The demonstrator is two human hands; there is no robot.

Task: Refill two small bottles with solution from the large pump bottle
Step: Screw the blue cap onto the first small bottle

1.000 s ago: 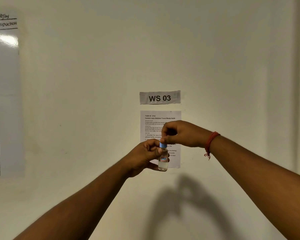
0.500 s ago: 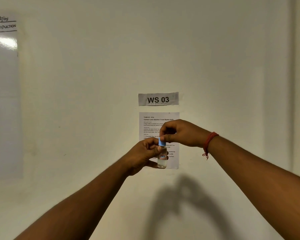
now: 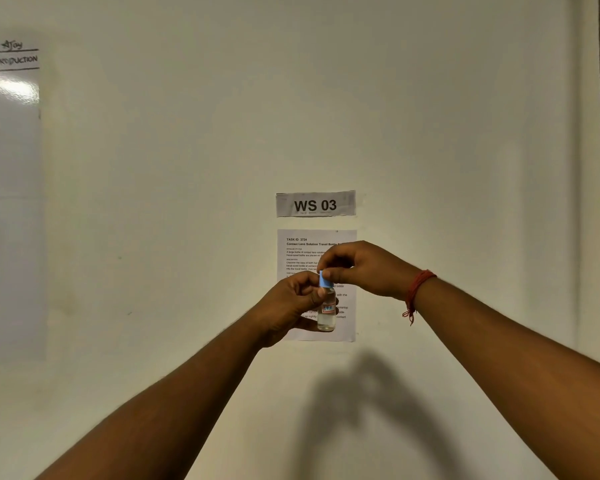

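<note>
Blue cap (image 3: 325,279) now tilted; sign (image 3: 315,204) reads "WS 03".

1. I have one view only, from the camera worn on the head.
2. It faces straight ahead at a pale painted wall (image 3: 187,168), not down.
3. A grey paper sign reading "WS 03" (image 3: 315,203) sits just right of centre, near enough to read.
4. Both forearms reach in from the bottom edge.
</note>
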